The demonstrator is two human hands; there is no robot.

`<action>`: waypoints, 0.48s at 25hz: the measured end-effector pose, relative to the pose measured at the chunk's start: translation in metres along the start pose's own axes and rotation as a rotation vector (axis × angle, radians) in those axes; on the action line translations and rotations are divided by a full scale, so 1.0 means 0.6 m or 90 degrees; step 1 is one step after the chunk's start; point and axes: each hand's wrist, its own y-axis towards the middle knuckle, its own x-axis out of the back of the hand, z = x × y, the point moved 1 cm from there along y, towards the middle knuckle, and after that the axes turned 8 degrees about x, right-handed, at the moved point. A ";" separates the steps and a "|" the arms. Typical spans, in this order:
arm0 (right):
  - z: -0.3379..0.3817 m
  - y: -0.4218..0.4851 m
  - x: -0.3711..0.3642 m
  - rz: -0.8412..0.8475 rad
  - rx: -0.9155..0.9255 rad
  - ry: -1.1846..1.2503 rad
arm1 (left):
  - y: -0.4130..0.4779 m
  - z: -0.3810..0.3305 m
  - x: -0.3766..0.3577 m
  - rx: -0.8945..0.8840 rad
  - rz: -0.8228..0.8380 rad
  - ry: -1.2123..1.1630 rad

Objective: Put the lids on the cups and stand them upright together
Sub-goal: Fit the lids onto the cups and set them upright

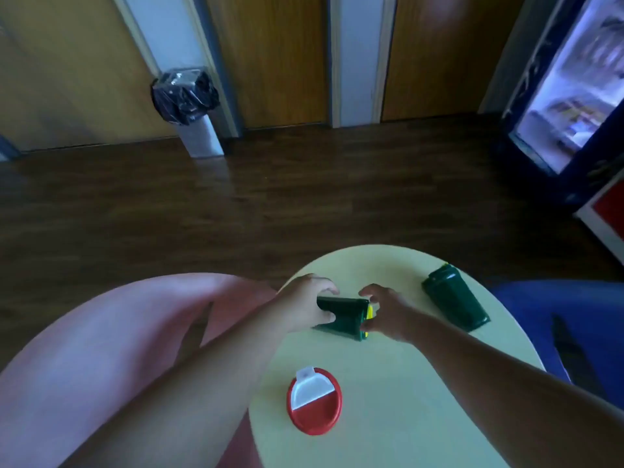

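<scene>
Dark wooden floor (236, 204) is seen beyond a round pale desk (388, 383), on which two dark green cups are laid sideways. The right cup (454, 300) is left untouched; the middle cup (341, 319) is gripped at its base by the left hand (304, 307). A white-flapped red lid (314, 400) is laid flat nearer. A yellow lid (370, 312) at that cup's mouth is pinched by the right hand (388, 314).

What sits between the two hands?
Head view: a dark green plastic cup on its side, yellow lid at its mouth, between the left hand and right hand.
</scene>
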 end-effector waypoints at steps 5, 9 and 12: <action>-0.021 0.018 -0.059 -0.072 -0.071 0.120 | 0.058 0.018 -0.034 -0.057 0.068 0.076; -0.031 0.012 -0.069 -0.089 -0.072 0.212 | 0.072 0.026 -0.037 -0.082 0.089 0.109; -0.029 0.007 -0.071 -0.099 -0.048 0.214 | 0.071 0.018 -0.047 -0.113 0.083 0.153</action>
